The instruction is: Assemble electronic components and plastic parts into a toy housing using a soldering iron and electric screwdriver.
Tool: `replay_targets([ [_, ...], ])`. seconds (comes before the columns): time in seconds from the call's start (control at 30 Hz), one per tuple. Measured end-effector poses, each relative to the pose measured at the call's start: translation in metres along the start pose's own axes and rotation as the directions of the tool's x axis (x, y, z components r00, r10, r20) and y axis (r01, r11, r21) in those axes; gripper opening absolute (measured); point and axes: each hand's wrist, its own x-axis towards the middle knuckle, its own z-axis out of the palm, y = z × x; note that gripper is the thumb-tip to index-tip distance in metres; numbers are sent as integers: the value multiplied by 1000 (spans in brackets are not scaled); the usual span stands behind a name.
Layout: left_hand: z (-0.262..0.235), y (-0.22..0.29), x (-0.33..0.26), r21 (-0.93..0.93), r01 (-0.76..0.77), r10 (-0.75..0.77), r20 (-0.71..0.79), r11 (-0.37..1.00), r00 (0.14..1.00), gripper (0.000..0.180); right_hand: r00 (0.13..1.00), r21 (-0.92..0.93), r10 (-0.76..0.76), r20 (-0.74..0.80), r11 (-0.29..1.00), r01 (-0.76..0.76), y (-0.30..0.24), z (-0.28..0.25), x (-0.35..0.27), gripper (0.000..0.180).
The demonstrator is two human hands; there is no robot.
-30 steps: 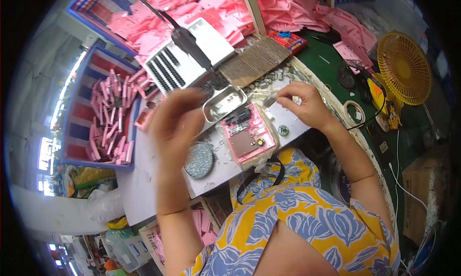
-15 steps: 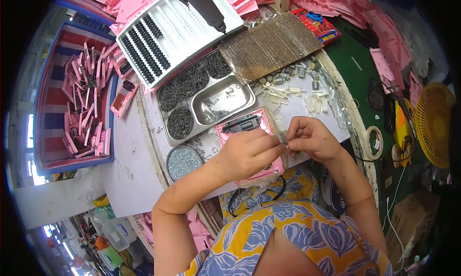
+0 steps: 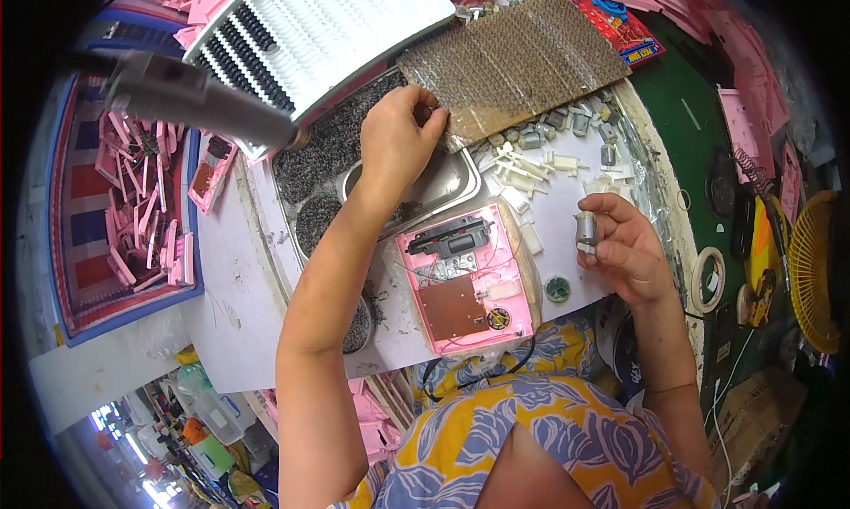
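The person's right hand is curled loosely around a small cylindrical motor, silver-grey with a metal can body, held upright between thumb and fingers just off the right edge of the white worktable; the fingers are partly closed, gripping it. The left hand reaches forward over the metal tray, its fingertips pinched together at the near edge of a sheet of brown corrugated card wrapped in clear film; whether anything small is caught in the pinch cannot be made out. Between the two hands, directly before the person, lies an open pink plastic casing, rectangular, back side up, showing a brown circuit board in its lower half, a black component block at the top, thin white and red wires and a small round part near the lower right corner. The tray's compartments hold heaps of dark small screws. Scattered white plastic pieces and further grey motors lie on the table beyond the casing. A white rack with rows of black parts sits at the far side, and a bin of pink parts stands well to the left
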Motion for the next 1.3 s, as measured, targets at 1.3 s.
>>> replay_targets([
  [1.3, -31, 58, -234, -580, 23, 19, 66, 814, 998, 18, 991, -988, -132, 16, 148, 35, 24, 20, -47, 35],
])
